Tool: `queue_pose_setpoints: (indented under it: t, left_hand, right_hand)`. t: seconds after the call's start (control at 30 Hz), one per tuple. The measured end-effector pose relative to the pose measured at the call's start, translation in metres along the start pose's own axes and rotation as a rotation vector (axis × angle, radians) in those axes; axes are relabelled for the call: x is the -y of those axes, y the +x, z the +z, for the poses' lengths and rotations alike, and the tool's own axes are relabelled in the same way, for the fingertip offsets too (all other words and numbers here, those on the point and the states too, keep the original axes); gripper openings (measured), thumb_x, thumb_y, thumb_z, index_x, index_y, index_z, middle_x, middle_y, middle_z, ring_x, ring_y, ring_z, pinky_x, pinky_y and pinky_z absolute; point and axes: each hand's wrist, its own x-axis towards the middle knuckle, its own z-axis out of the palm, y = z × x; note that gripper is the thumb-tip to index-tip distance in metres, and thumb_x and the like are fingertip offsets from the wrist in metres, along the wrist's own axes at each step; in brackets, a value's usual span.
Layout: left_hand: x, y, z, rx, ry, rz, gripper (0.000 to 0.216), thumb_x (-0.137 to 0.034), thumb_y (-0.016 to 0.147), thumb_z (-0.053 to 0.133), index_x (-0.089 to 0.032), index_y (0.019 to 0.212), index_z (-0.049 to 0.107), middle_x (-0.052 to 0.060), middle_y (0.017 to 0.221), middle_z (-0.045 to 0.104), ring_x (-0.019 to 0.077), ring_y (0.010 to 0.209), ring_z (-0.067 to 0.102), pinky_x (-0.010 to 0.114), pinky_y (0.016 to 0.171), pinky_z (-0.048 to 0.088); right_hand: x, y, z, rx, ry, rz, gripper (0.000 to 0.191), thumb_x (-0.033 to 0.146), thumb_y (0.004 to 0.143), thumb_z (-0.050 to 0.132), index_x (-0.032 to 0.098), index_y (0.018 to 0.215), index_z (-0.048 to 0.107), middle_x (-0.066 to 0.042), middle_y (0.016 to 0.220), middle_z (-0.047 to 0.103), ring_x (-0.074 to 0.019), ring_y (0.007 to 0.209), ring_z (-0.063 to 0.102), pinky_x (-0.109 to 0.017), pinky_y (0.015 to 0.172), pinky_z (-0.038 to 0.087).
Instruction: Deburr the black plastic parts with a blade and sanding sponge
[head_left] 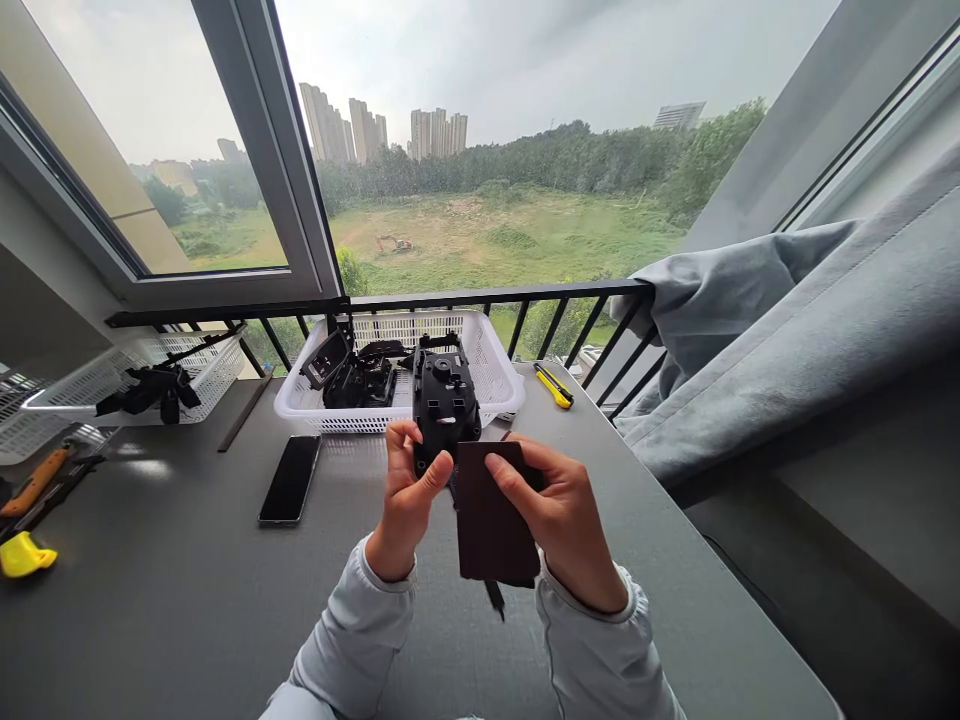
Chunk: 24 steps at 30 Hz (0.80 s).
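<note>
My left hand (406, 500) grips a black moulded plastic housing (444, 385) by its lower left edge, the thumb lying across the near end. The housing is held up in front of the white basket, its far end overlapping the basket in view. In my right hand (566, 510) is a dark brown sheet of sandpaper (487, 525), pinched with the thumb on its near face and the fingers behind. The sheet covers the housing's lower right corner; whether they touch I cannot tell. Below the sheet sticks out a thin black piece (495, 600), its other end hidden.
A white basket (300, 405) holds several black plastic parts (364, 375). Left of it lie a phone (290, 480), a dark strip (245, 413) and another white basket (217, 385). A yellow utility knife (553, 386) lies right, near the railing (525, 294). Orange-handled and yellow tools (28, 555) lie far left.
</note>
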Motion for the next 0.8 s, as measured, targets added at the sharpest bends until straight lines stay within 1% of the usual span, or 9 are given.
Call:
queue_pose_setpoints:
  t: [0.07,0.17,0.23,0.3,0.4,0.5,0.6,0.67,0.8]
  left_hand:
    - [0.0,0.0,-0.001,0.001,0.004,0.007,0.044,-0.037,0.07,0.081,-0.025,0.083,0.041,-0.007,0.072,0.054,0.0072,0.059,0.052,0.019,0.056,0.044]
    - [0.001,0.001,-0.002,-0.006,-0.004,0.0,0.045,-0.037,0.069,0.081,-0.025,0.084,0.04,-0.007,0.075,0.056,0.0076,0.06,0.056,0.02,0.057,0.046]
    - [0.002,0.002,-0.003,-0.019,0.004,-0.008,0.046,-0.035,0.069,0.081,-0.025,0.085,0.039,-0.007,0.076,0.058,0.0078,0.059,0.058,0.021,0.058,0.047]
    - [0.003,0.003,-0.004,-0.044,0.019,0.001,0.048,-0.029,0.068,0.082,-0.025,0.085,0.037,-0.009,0.073,0.057,0.0068,0.056,0.057,0.02,0.056,0.047]
    - [0.004,0.004,-0.004,-0.084,0.014,0.002,0.05,-0.023,0.066,0.081,-0.025,0.084,0.035,-0.011,0.069,0.055,0.0056,0.052,0.056,0.018,0.052,0.046]
    - [0.001,0.005,-0.002,-0.08,-0.001,-0.061,0.048,-0.022,0.065,0.079,-0.025,0.087,0.037,-0.011,0.067,0.056,0.0053,0.051,0.054,0.016,0.049,0.045]
    - [-0.002,0.006,-0.001,-0.06,-0.006,-0.121,0.046,-0.024,0.067,0.077,-0.025,0.096,0.042,-0.009,0.068,0.058,0.0061,0.052,0.055,0.016,0.048,0.045]
    - [-0.001,0.006,0.0,-0.069,0.0,-0.114,0.046,-0.029,0.069,0.076,-0.026,0.102,0.044,-0.008,0.069,0.059,0.0069,0.052,0.056,0.016,0.046,0.046]
    - [0.006,0.006,0.0,-0.087,0.043,-0.047,0.048,-0.035,0.072,0.076,-0.027,0.108,0.045,-0.007,0.072,0.061,0.0079,0.052,0.057,0.018,0.045,0.05]
  right_hand:
    - [0.0,0.0,0.0,0.019,-0.007,-0.009,0.025,0.032,0.077,0.068,0.018,0.056,0.063,0.001,0.059,0.049,-0.013,0.058,0.044,-0.022,0.048,0.038]
    - [0.0,0.001,-0.002,-0.021,0.03,0.027,0.023,0.033,0.075,0.07,0.018,0.058,0.065,0.001,0.059,0.053,-0.0132,0.057,0.046,-0.022,0.047,0.04]
    - [0.001,0.002,-0.005,-0.038,0.145,0.13,0.02,0.035,0.073,0.072,0.018,0.064,0.069,0.0,0.062,0.06,-0.0137,0.056,0.051,-0.022,0.047,0.043]
    - [0.002,0.004,-0.007,-0.022,0.322,0.257,0.02,0.037,0.07,0.075,0.018,0.071,0.071,-0.001,0.064,0.065,-0.0143,0.054,0.056,-0.023,0.046,0.046]
    - [0.002,0.007,-0.008,0.013,0.557,0.363,0.022,0.036,0.066,0.079,0.017,0.073,0.072,0.0,0.06,0.067,-0.0127,0.049,0.057,-0.021,0.044,0.048]
    - [-0.001,0.011,-0.006,0.006,0.693,0.355,0.02,0.034,0.066,0.079,0.017,0.069,0.07,0.002,0.056,0.065,-0.01,0.044,0.056,-0.018,0.041,0.047]
    - [-0.007,0.014,-0.003,-0.03,0.77,0.335,0.017,0.032,0.066,0.078,0.018,0.071,0.071,0.003,0.057,0.066,-0.0092,0.045,0.057,-0.017,0.042,0.047]
    - [-0.009,0.015,-0.002,-0.046,0.787,0.329,0.016,0.032,0.066,0.078,0.018,0.071,0.071,0.003,0.057,0.067,-0.0095,0.046,0.058,-0.017,0.042,0.048]
    - [-0.01,0.017,0.001,-0.079,0.772,0.312,0.018,0.033,0.065,0.078,0.019,0.073,0.072,0.002,0.06,0.068,-0.0103,0.049,0.06,-0.017,0.043,0.048]
